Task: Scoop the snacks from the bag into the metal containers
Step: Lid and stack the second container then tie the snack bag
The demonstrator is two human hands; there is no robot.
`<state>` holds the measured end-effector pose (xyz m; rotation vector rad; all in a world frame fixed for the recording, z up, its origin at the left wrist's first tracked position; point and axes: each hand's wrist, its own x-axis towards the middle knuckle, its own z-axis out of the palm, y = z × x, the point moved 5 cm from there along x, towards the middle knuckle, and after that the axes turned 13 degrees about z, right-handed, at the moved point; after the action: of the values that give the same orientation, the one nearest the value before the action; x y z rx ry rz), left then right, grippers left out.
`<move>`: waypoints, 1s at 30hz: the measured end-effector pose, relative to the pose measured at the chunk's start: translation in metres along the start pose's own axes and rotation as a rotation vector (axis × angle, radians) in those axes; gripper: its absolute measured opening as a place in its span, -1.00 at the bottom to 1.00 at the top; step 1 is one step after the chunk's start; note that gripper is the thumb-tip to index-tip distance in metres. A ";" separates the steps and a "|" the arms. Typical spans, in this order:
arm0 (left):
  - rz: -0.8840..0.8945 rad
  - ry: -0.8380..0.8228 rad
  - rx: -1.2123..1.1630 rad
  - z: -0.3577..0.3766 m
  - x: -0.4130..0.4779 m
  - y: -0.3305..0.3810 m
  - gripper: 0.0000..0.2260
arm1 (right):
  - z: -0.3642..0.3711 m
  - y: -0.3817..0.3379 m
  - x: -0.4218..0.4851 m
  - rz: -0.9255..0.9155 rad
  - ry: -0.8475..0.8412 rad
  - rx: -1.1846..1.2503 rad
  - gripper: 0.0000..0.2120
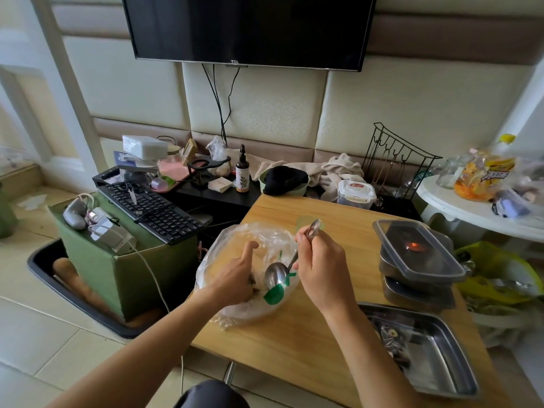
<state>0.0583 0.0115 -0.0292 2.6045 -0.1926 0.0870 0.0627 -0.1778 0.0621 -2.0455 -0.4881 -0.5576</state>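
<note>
One black television [247,28] hangs on the padded wall above everything else. Below it, a wooden table [294,343] carries the task's things. A clear plastic bag [273,240] with green print lies near the table's left edge, its mouth open upward. At the near right corner sits an open metal tray [447,375] with a few snacks [388,337] in its left part. Beyond it stands a stack of metal containers [418,290], the top one under a clear lid [418,248]. The left hand [235,275] reaches into the bag's mouth, index finger raised and the other fingers curled downward; I cannot tell whether they pinch anything. The right hand [321,269] clasps the handle of a metal spoon [275,275], whose bowl sits inside the bag, just beside the left hand's fingers.
</note>
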 end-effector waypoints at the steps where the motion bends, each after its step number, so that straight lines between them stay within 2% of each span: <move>1: -0.013 0.017 -0.037 -0.001 0.001 -0.002 -0.24 | -0.001 -0.002 -0.001 -0.006 -0.003 0.002 -0.71; 5: -0.112 0.126 -0.257 -0.013 0.004 -0.008 -0.29 | -0.004 -0.004 -0.002 -0.008 -0.018 -0.004 -0.71; 9: -0.156 0.149 -0.416 -0.020 0.015 0.000 -0.36 | -0.001 0.003 -0.002 0.113 -0.040 -0.002 -0.73; 15: -0.063 0.131 -0.298 -0.021 0.018 0.011 -0.36 | -0.009 0.037 0.001 0.581 0.000 0.122 -0.77; 18: -0.080 0.126 -0.268 -0.019 0.013 0.007 -0.35 | -0.017 0.045 0.001 0.712 0.078 0.218 -0.76; 24: -0.129 0.182 -0.359 -0.004 0.004 -0.007 -0.27 | -0.033 0.025 0.001 0.581 0.248 0.244 -0.78; 28: -0.104 0.215 -0.401 0.001 0.004 -0.007 -0.18 | -0.028 0.012 0.000 0.482 0.241 0.328 -0.79; 30: -0.088 0.264 -0.406 -0.002 0.004 -0.006 -0.18 | -0.024 0.002 -0.002 0.372 0.227 0.341 -0.80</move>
<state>0.0635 0.0168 -0.0300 2.1677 0.0012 0.3239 0.0576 -0.2001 0.0706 -1.6662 -0.0554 -0.4382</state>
